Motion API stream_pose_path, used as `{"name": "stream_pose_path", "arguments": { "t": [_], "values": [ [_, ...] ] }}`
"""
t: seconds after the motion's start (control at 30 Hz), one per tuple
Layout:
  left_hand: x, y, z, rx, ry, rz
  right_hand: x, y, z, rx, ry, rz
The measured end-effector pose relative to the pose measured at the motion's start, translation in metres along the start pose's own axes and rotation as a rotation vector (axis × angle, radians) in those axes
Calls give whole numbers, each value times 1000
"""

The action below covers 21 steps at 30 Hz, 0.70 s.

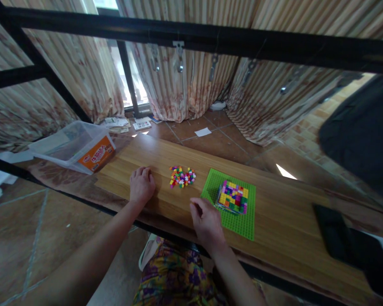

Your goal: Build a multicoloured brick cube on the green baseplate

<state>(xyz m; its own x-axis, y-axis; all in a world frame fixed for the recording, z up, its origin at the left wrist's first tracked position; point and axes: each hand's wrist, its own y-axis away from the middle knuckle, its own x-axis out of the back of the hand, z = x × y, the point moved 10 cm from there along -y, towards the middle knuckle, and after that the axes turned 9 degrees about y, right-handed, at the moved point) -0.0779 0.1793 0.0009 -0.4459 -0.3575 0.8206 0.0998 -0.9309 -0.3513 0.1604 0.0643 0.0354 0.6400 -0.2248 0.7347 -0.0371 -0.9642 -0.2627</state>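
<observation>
My left hand [142, 185] rests palm down on the wooden board, left of a loose pile of small coloured toy bricks [182, 177]. Its fingers are curled under, so anything inside them is hidden. Nearer to me, my right hand [208, 222] is held with thumb and fingers curled together, at the left edge of a green studded baseplate [239, 227]. Whatever the fingertips might pinch is too small to tell. On the baseplate stands a square block built of multicoloured bricks [233, 196], just right of that hand.
A clear plastic bin [73, 146] with an orange label stands at the left end. Dark flat objects [335, 233] lie on the right. A black metal bar [191, 36] with hanging metal clips crosses above the far side. Striped curtains [191, 85] hang behind.
</observation>
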Motion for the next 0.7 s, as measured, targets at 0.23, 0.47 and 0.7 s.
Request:
{"name": "stream_pose_path", "arguments": {
  "t": [0.23,0.47,0.7],
  "values": [
    [-1,-1,0,-1,-10,-10,60,23,42,-143,-37,105],
    [-1,-1,0,-17,-36,-1,118,14,97,-250,111,323],
    [0,-1,0,-22,-10,14,113,2,120,-264,182,377]
  ]
}}
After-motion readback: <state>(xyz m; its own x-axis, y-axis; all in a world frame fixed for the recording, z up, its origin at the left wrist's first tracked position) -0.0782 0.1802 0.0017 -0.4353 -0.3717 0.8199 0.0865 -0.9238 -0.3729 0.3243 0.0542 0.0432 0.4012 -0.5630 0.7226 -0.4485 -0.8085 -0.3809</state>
